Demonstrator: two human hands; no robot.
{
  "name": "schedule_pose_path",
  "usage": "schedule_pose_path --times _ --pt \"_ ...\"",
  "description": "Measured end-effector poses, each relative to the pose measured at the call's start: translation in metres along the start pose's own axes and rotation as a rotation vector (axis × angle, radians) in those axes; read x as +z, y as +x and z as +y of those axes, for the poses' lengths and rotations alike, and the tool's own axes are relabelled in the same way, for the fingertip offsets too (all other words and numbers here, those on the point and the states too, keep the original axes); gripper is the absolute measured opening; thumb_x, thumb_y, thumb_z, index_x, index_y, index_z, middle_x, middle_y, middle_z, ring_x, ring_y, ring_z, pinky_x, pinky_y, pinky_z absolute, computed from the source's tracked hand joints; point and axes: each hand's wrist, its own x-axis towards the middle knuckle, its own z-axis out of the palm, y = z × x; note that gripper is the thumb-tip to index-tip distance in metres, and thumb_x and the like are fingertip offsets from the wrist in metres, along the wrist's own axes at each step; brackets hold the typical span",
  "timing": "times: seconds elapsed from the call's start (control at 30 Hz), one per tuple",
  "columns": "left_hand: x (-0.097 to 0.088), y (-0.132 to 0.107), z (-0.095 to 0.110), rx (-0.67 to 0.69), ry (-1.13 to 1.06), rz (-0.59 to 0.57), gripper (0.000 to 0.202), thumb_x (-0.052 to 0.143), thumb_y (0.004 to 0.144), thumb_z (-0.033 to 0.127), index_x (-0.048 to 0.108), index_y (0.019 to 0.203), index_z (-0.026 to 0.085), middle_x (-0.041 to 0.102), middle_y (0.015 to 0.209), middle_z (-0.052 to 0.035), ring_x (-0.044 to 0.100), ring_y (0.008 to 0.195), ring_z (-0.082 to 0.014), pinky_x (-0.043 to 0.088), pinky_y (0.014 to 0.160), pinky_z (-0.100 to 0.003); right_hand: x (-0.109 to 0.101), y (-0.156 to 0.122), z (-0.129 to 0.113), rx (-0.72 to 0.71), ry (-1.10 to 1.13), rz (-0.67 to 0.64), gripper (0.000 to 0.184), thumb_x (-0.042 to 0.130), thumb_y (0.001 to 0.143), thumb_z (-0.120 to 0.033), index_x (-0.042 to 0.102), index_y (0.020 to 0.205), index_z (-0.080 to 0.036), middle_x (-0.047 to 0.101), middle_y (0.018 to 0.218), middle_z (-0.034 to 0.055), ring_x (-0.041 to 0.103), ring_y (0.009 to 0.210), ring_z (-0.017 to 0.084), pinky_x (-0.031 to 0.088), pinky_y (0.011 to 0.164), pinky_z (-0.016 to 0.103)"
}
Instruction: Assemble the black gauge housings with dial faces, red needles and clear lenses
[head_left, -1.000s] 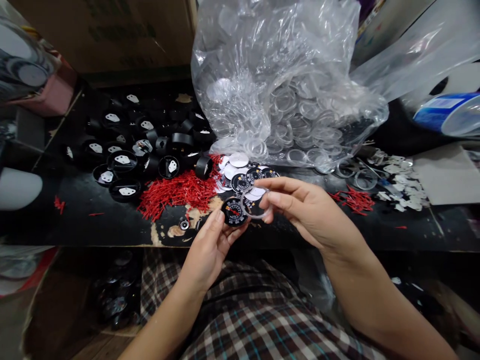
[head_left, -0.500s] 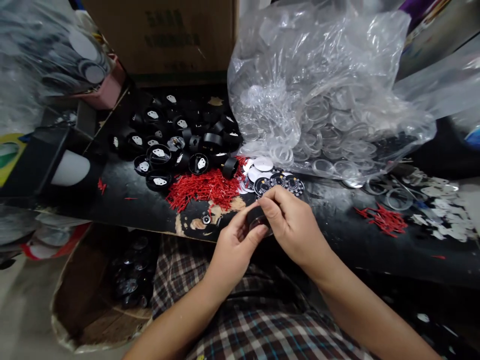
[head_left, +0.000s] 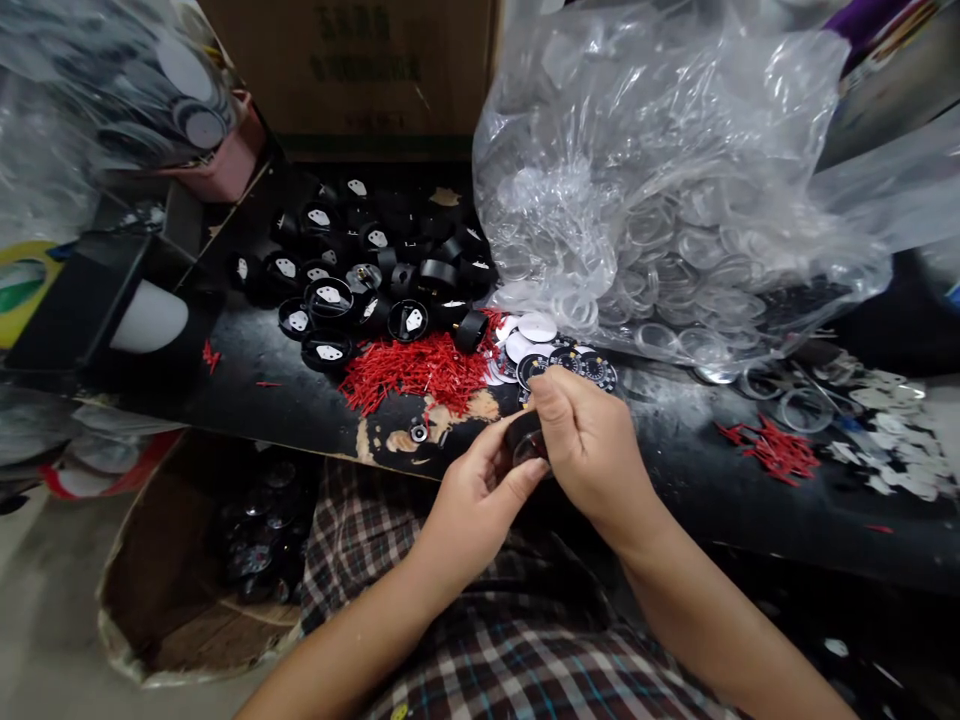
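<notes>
My left hand (head_left: 484, 487) is closed around a small black round gauge case (head_left: 527, 440), its thumb along the near side. My right hand (head_left: 592, 440) grips the far right of the same case, fingers curled and thumb pressed down at the rim. The front of the case looks glossy and dark; much of it is hidden by my fingers. Just beyond my hands lie printed black dials (head_left: 596, 370) and white discs (head_left: 537, 327). A heap of red pointers (head_left: 420, 372) spreads to their left, with several open black cases (head_left: 328, 297) behind it.
A clear plastic bag of transparent rings (head_left: 675, 230) fills the back right of the black table (head_left: 277, 405). More red pointers (head_left: 780, 450) and flat white pieces (head_left: 889, 430) lie at right. Below left stands a bin (head_left: 142, 600) holding dark round gauges. A cardboard box (head_left: 352, 80) stands behind.
My right hand has tilted more upright, its thumb shifting on the rim of the case. Both hands still hold the case, whose front is turned slightly more into view. The whole view shifted a little.
</notes>
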Motion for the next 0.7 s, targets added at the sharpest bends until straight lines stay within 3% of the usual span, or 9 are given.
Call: schedule_pose_path --times 0.17,0.23,0.3,0.37,0.47,0.53,0.63,0.7 --pt "-0.001 0.0 0.007 0.057 0.173 0.025 0.036 0.061 0.085 0.025 0.059 0.121 0.023 0.067 0.123 -0.0019 0.063 0.111 -0.0181 0.046 0.099 -0.028 0.009 -0.001 -0.006 -0.11 -0.065 0.082 0.038 0.032 0.098 -0.028 0.04 0.062 -0.021 0.046 0.058 -0.0018 0.044 0.058 0.014 0.031 0.062 0.029" --pt "-0.018 -0.011 0.011 0.021 0.262 0.049 0.038 0.062 0.083 0.024 0.06 0.121 0.024 0.068 0.122 -0.0018 0.062 0.112 -0.0196 0.046 0.099 -0.03 0.01 -0.002 -0.008 -0.132 -0.016 -0.02 0.037 0.035 0.098 -0.029 0.045 0.063 -0.021 0.051 0.06 -0.0013 0.048 0.06 0.014 0.033 0.064 0.029" --pt "-0.047 -0.033 0.013 -0.048 0.361 0.128 0.038 0.063 0.082 0.025 0.061 0.12 0.025 0.067 0.122 -0.0026 0.061 0.114 -0.0221 0.046 0.1 -0.033 0.009 -0.003 -0.006 -0.125 0.085 -0.207 0.029 0.041 0.097 -0.032 0.055 0.074 -0.021 0.062 0.072 0.0002 0.056 0.069 0.015 0.038 0.067 0.028" --pt "-0.082 -0.062 0.013 -0.074 0.473 0.336 0.038 0.06 0.084 0.03 0.061 0.122 0.026 0.065 0.126 -0.0043 0.059 0.117 -0.0246 0.043 0.103 -0.039 0.008 -0.002 -0.001 -0.078 0.168 -0.318 0.021 0.044 0.095 -0.036 0.061 0.093 -0.024 0.068 0.09 0.0018 0.061 0.081 0.017 0.042 0.072 0.028" --pt "-0.123 -0.09 0.012 0.067 0.802 0.797 0.044 0.059 0.084 0.034 0.055 0.128 0.027 0.052 0.141 -0.0066 0.044 0.132 -0.027 0.028 0.112 -0.047 0.014 -0.001 0.001 -0.01 0.185 -0.292 0.02 0.046 0.094 -0.038 0.062 0.099 -0.027 0.069 0.097 0.0024 0.062 0.088 0.02 0.044 0.076 0.031" --pt "-0.137 -0.082 0.017 0.193 1.038 0.874 0.046 0.058 0.085 0.033 0.052 0.13 0.026 0.043 0.147 -0.0082 0.035 0.138 -0.0264 0.023 0.114 -0.047 0.021 -0.002 -0.006 -0.053 0.203 -0.363 0.018 0.047 0.094 -0.035 0.062 0.093 -0.026 0.068 0.094 0.0026 0.062 0.089 0.02 0.044 0.078 0.032" --pt "-0.141 -0.038 0.033 0.338 1.129 0.779 0.047 0.051 0.089 0.036 0.045 0.134 0.023 0.053 0.135 -0.0117 0.051 0.121 -0.0234 0.037 0.105 -0.044 0.03 -0.006 -0.019 -0.139 0.228 -0.534 0.017 0.046 0.094 -0.03 0.06 0.088 -0.024 0.066 0.091 0.0025 0.06 0.087 0.019 0.044 0.078 0.033" --pt "-0.141 -0.005 0.046 0.32 1.155 0.791 0.055 0.056 0.085 0.043 0.043 0.133 0.02 0.06 0.12 -0.0116 0.059 0.102 -0.0229 0.045 0.095 -0.042 0.031 -0.01 -0.023 -0.109 0.22 -0.585 0.018 0.045 0.095 -0.029 0.06 0.087 -0.024 0.065 0.089 0.0021 0.059 0.085 0.018 0.043 0.076 0.032"
